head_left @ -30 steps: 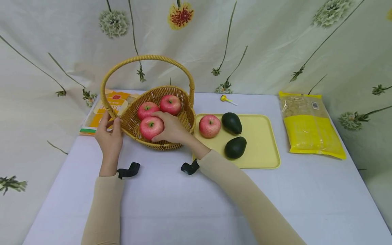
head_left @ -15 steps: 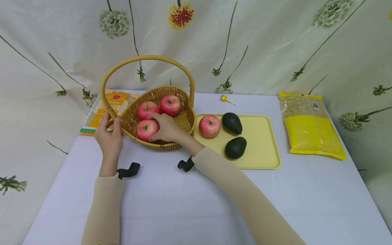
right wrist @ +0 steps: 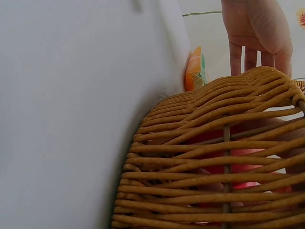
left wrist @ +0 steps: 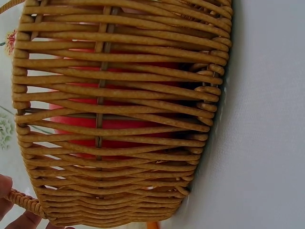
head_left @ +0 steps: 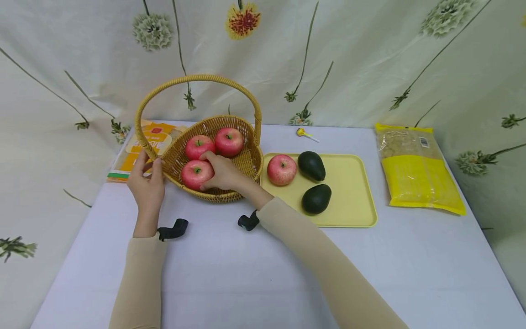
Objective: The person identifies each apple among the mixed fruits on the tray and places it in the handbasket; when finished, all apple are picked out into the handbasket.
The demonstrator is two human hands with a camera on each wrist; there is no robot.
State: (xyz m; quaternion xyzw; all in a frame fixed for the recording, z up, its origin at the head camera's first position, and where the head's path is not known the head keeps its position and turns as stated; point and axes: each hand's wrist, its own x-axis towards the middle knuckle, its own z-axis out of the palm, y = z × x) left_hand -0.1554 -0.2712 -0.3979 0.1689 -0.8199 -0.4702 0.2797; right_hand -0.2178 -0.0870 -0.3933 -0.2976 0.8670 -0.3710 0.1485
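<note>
A wicker basket (head_left: 215, 197) with a tall arched handle (head_left: 201, 77) stands left of the middle of the table. My left hand (head_left: 147, 185) grips the foot of that handle at the basket's left end; in the left wrist view, fingertips (left wrist: 5, 185) lie about it. Inside the basket, my right hand (head_left: 227, 173) holds a red apple (head_left: 195, 175) near the front rim, thumb and fingers on its right side. Two more apples, one to the left (head_left: 199, 146) and one farther back (head_left: 228, 140), lie behind it. Wickerwork (right wrist: 228, 157) mostly hides the right hand in the right wrist view.
Right of the basket, a yellow tray (head_left: 349, 192) bears an apple (head_left: 281, 169) and two dark avocados (head_left: 316, 198). A lollipop (head_left: 306, 134) lies behind it. A yellow bag (head_left: 421, 178) lies far right; an orange packet (head_left: 160, 135) is behind the basket's left end.
The right hand has moved slightly left and down with the apple, toward the basket's front left. The left hand and the basket have stayed in place.
</note>
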